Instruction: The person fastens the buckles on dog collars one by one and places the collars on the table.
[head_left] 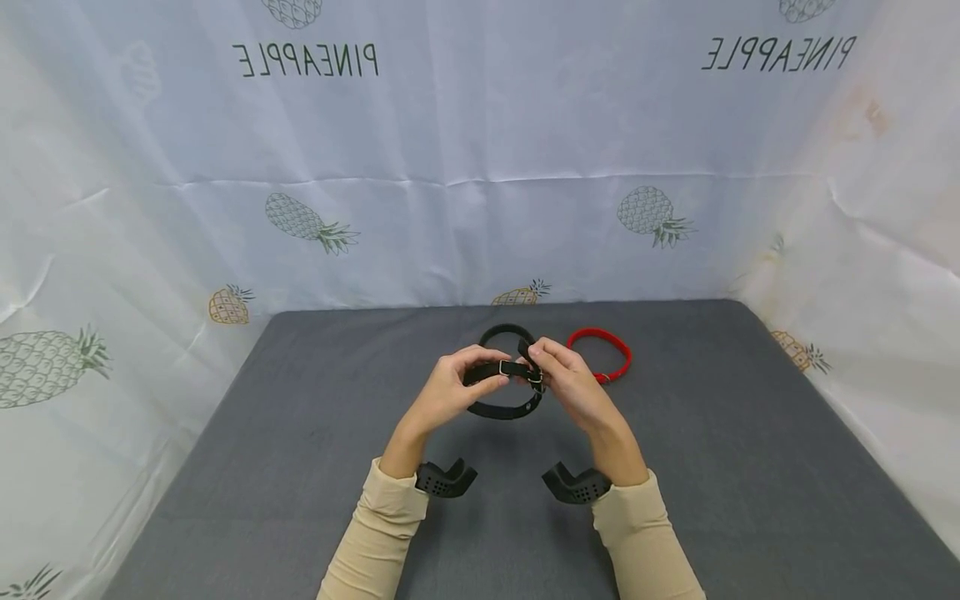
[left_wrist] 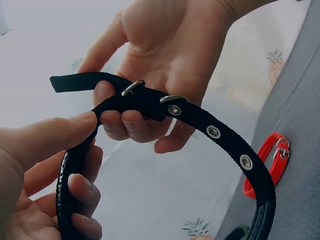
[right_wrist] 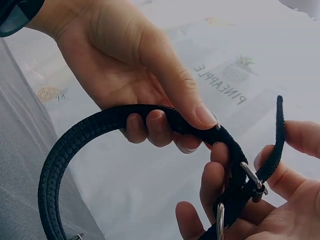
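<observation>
Both hands hold up a black collar (head_left: 504,412) with metal eyelets, its loop hanging toward the wearer. My left hand (head_left: 447,390) grips the padded band, thumb on one face and fingers curled behind it. My right hand (head_left: 573,383) pinches the free strap end (right_wrist: 281,122) between thumb and finger, its other fingers under the buckled part. The strap passes through a metal buckle (left_wrist: 133,88), with a second metal loop (left_wrist: 173,99) beside it. Three eyelets (left_wrist: 213,131) show along the band. The strap end sticks out past the buckle.
A red collar (head_left: 628,357) lies on the grey table (head_left: 315,467), to the right behind my right hand. Another black collar (head_left: 507,327) lies behind the hands, partly covered by them. A white pineapple-print curtain (head_left: 480,233) stands along the back and sides.
</observation>
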